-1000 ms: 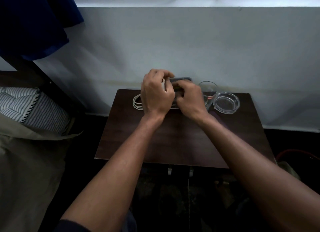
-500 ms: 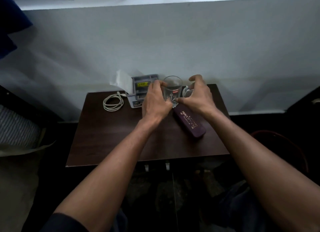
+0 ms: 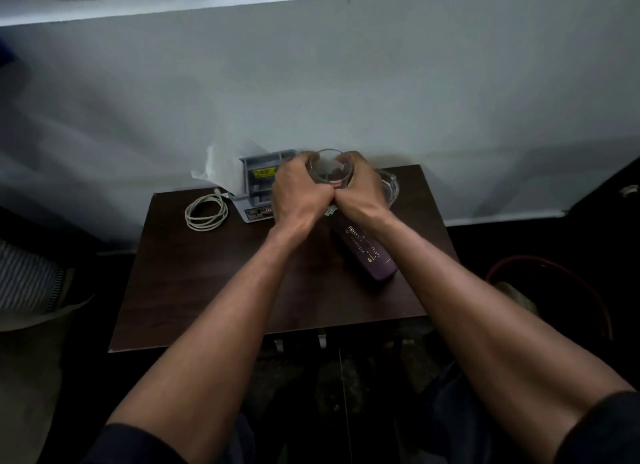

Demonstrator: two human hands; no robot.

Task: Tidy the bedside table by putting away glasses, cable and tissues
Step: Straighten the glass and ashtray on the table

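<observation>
Both hands are wrapping around a clear drinking glass (image 3: 328, 167) at the far edge of the bedside table (image 3: 214, 290), close against the wall. The left hand (image 3: 299, 190) is closing on it from nine o'clock and the right hand (image 3: 360, 186) from three o'clock, their heels touching below it, so the glass is standing clamped between them with its open mouth showing.

The spectacle case (image 3: 363, 250), purple and shut, is lying just at six o'clock of the right hand, partly under that forearm; its long axis is running from eleven o'clock to five o'clock. A glass ashtray (image 3: 389, 183) is sitting just at three o'clock of the right hand.

The coiled white cable (image 3: 206, 212) is lying well off at nine o'clock of the left hand, which is plainly the nearer one to it. Between them the grey tissue box (image 3: 258, 186) is resting, a white tissue (image 3: 214, 167) sticking up at its far left corner.

Judging by this, the cable and tissues are the left hand's reach, the case the right's.
</observation>
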